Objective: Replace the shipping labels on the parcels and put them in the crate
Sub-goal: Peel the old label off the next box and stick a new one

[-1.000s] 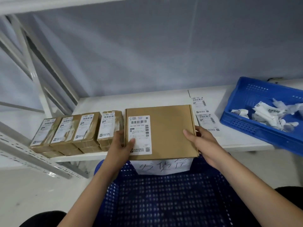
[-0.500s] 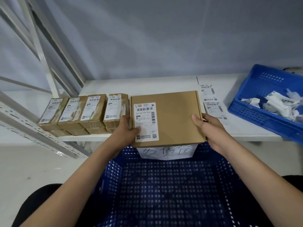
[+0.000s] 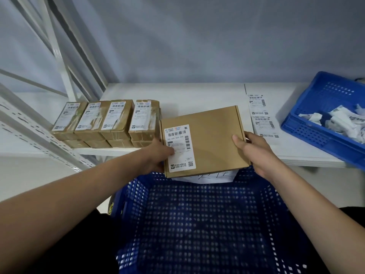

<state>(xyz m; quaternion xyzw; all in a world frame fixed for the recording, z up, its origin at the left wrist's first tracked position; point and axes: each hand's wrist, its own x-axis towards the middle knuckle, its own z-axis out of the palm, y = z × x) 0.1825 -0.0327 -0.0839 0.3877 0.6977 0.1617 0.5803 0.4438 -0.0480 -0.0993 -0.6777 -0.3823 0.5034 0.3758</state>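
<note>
I hold a flat brown cardboard parcel (image 3: 211, 139) by its two sides, tilted, over the far rim of the blue perforated crate (image 3: 197, 224). A white shipping label (image 3: 179, 147) covers the parcel's left part. My left hand (image 3: 158, 155) grips the left edge, thumb on the label. My right hand (image 3: 252, 151) grips the right edge, thumb on top. A white sheet with handwriting (image 3: 213, 177) on the crate's far wall shows partly under the parcel.
Several smaller labelled parcels (image 3: 106, 119) stand stacked in a row at the left of the white shelf (image 3: 187, 95). A strip of fresh labels (image 3: 260, 115) lies to the right. A blue tray (image 3: 325, 115) with crumpled label scraps sits at the far right. Metal rack struts rise at left.
The parcel has come nearer to me and down toward the crate's far rim, tilting slightly. Both hands keep their hold on its sides.
</note>
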